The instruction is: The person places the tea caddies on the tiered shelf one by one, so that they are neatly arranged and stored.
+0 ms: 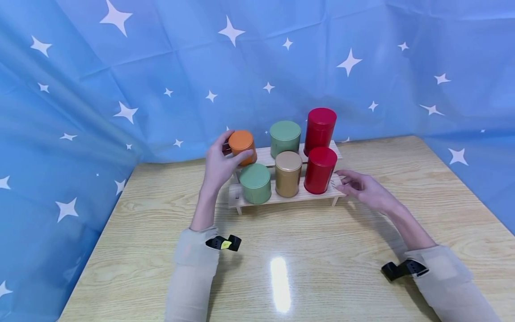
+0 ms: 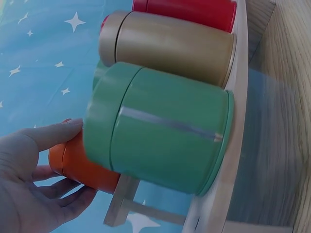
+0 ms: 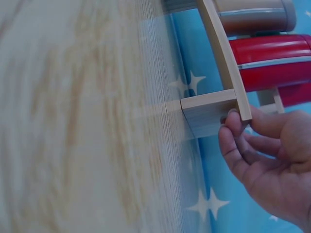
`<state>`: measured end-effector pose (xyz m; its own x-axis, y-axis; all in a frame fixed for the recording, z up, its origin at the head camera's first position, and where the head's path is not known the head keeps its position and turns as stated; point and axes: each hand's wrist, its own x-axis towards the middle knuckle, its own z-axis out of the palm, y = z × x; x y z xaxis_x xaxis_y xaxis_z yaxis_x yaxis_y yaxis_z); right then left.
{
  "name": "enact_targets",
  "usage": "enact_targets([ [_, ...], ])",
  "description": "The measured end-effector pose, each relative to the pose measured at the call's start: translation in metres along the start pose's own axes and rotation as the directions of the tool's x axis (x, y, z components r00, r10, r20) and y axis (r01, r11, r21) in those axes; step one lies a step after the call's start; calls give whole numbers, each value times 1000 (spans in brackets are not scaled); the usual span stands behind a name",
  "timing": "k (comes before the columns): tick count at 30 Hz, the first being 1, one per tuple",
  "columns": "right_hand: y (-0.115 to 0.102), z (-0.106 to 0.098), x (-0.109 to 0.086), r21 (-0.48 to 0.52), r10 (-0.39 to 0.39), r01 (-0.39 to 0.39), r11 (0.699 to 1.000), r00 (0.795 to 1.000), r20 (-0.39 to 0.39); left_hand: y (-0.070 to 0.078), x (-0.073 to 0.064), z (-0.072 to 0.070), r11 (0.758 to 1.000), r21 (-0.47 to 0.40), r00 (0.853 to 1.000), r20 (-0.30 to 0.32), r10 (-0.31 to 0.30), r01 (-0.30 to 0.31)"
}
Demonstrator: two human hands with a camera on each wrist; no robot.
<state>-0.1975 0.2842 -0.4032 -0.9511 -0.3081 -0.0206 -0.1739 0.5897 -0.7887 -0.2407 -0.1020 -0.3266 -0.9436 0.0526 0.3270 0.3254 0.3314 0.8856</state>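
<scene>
My left hand point(image 1: 219, 163) grips an orange canister point(image 1: 242, 147) at the left end of the upper tier of a two-tier wooden rack point(image 1: 263, 156). In the left wrist view the thumb and fingers curl round that orange canister point(image 2: 85, 165). My right hand point(image 1: 364, 190) pinches the lower tier's right end; the right wrist view shows thumb and fingers on the board's edge point(image 3: 243, 109). On the lower tier stand a green canister point(image 1: 256, 185), a gold canister point(image 1: 288, 176) and a red canister point(image 1: 319, 172). Another green canister point(image 1: 285, 137) and a taller red canister point(image 1: 319, 129) occupy the upper tier.
The rack stands on a wood-grain table point(image 1: 161, 268), near its back edge. A blue cloth with white stars point(image 1: 193, 53) hangs behind and along the sides. Each wrist carries a small black camera point(image 1: 233, 243).
</scene>
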Motion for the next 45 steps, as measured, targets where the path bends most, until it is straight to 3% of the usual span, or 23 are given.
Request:
enact_targets([
  [12, 0, -1, 0, 10, 6, -7, 1000, 1000, 9, 1, 9, 12, 999, -7, 998, 50, -46, 47],
  [22, -1, -1, 1, 3, 8, -8, 1000, 1000, 7, -4, 10, 18, 999, -21, 999, 35, -23, 24],
  [29, -2, -1, 2, 26, -5, 5, 1000, 1000, 15, -8, 4, 14, 998, -32, 998, 21, -56, 56],
  [35, -2, -1, 1, 26, 8, -9, 1000, 1000, 19, -12, -3, 7, 999, -37, 999, 19, -27, 28],
  [45, -2, -4, -1, -4, 17, -17, 1000, 1000, 20, -18, -16, -8, 998, 66, 999, 41, -1, -1],
])
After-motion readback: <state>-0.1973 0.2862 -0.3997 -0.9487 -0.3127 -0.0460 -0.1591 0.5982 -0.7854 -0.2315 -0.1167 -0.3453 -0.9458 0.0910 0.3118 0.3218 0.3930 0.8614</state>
